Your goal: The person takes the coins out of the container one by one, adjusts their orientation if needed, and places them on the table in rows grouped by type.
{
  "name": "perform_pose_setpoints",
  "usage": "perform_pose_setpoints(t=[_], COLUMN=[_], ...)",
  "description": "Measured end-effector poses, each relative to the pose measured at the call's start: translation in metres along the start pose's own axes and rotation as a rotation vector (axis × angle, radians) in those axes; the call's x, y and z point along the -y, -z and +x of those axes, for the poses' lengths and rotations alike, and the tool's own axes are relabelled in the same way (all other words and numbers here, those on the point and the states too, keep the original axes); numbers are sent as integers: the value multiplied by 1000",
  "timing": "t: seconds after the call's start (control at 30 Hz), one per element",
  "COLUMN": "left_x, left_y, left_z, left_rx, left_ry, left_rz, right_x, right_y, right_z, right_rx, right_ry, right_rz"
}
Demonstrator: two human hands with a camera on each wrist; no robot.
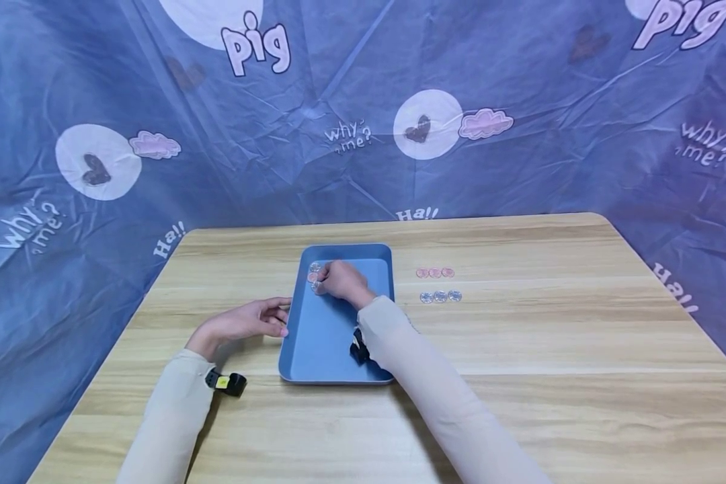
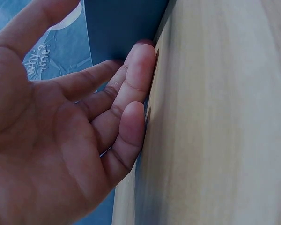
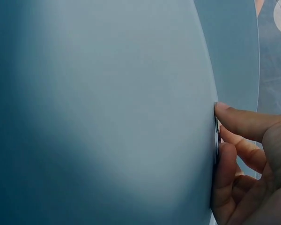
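Note:
A blue rectangular tray (image 1: 333, 336) lies on the table. Three coins form a short column by its left wall: a silver coin (image 1: 315, 267) at the far end, a copper-coloured coin (image 1: 312, 276) in the middle, and a nearer silver coin (image 1: 316, 286). My right hand (image 1: 343, 279) reaches over the tray and pinches the nearer silver coin with thumb and fingertips, low against the tray floor. In the right wrist view the thumb (image 3: 234, 119) is right at a coin's thin edge. Outside the tray, my left hand (image 1: 248, 319) touches the left wall with loosely bent fingers (image 2: 138, 75).
On the table right of the tray lie a row of three copper-coloured coins (image 1: 435, 273) and, nearer, a row of three silver coins (image 1: 440, 296). A blue printed cloth (image 1: 363, 175) hangs behind the wooden table (image 1: 538, 323).

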State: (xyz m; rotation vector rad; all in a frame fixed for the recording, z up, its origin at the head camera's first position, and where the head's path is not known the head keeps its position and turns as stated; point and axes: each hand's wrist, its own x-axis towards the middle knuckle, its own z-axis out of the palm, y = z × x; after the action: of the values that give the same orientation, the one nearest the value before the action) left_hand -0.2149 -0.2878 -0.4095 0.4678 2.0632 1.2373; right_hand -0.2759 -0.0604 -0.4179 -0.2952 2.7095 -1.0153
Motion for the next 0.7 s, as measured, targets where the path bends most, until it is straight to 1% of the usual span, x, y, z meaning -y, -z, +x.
perform_pose_setpoints(t=[0.23,0.33,0.57,0.7], left_x=[2,2,2,1], left_y=[0,0,0,0], left_z=[0,0,0,0], left_rx=[-1,-2,0,-5], left_ry=[-4,-3,4,9], left_rz=[4,1,-4,-2], right_x=[1,2,3,4], right_y=[-1,-1,2,3], right_z=[-1,-2,-1,1], right_rx=[2,18,97,152], right_ry=[24,33,56,67], right_rz=[-20,-24,-36,-67])
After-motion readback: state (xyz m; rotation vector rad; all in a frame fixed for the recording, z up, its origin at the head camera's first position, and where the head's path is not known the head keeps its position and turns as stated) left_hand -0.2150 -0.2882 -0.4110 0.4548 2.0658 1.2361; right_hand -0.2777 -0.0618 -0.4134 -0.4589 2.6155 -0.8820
